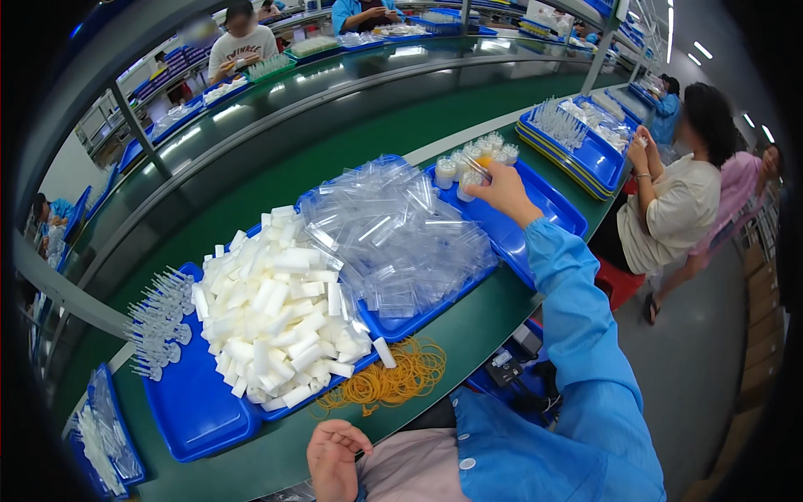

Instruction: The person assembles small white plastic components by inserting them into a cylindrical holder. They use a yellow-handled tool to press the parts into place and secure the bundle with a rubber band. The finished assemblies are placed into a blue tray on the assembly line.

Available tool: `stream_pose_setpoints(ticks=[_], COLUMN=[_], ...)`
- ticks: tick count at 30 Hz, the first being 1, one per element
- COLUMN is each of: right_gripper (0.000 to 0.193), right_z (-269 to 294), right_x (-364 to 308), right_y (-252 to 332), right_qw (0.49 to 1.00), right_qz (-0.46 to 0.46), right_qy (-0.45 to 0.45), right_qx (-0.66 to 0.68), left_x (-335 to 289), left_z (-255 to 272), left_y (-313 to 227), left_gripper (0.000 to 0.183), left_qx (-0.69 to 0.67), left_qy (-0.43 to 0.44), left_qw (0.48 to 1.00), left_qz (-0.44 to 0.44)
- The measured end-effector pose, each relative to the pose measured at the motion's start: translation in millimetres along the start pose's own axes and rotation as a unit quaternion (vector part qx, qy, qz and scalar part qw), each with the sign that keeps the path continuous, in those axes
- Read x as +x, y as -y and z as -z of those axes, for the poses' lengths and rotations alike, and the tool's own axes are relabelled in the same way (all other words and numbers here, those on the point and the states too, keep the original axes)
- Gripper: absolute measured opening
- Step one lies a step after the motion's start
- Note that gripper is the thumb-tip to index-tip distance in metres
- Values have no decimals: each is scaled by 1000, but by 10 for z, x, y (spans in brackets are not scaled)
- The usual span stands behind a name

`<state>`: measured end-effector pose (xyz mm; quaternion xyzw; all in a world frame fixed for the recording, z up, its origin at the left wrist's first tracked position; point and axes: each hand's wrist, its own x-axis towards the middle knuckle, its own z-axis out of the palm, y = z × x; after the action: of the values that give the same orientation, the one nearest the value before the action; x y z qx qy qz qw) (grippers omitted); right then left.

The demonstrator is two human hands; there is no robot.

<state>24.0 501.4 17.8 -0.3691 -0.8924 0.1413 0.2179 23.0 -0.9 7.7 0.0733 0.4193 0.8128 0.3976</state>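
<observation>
At the far end of a blue tray (548, 205), my right hand (506, 192) is closed at the tops of several small round bundles (446, 171) of clear and white pieces. Its fingers are on one bundle (470, 184), with something orange-yellow beside the fingertips. Near my body my left hand (335, 458) has its fingers loosely curled in, and nothing shows in it. A heap of yellow rubber bands (389, 376) lies closest to it on the green bench. Beyond are piled white foam-like blocks (276, 309) and clear plastic sleeves (393, 234).
Clear nozzle-like parts (159, 322) stand along the left edge of another blue tray (196, 418). A smaller tray (125, 418) sits at the lower left. Stacked trays (577, 159) stand at right, beside a seated person (673, 192). The green belt (360, 113) runs behind.
</observation>
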Motion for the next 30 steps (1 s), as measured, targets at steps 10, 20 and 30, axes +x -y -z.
stream_pose_setpoints(ticks=[10, 20, 30], right_gripper=[21, 22, 20], right_z=[561, 274, 207], right_x=[-901, -1999, -1884], right_y=[417, 258, 327], right_qw=[933, 954, 968], right_qz=[101, 215, 169], right_qy=[-17, 162, -65], right_qx=[344, 131, 173], left_x=[-53, 70, 18], left_z=[195, 164, 251], left_y=[-109, -438, -580], left_gripper=[42, 40, 31], left_qx=[11, 138, 141], left_qy=[-45, -64, -83], left_qw=[998, 970, 963], left_qz=[-53, -188, -215])
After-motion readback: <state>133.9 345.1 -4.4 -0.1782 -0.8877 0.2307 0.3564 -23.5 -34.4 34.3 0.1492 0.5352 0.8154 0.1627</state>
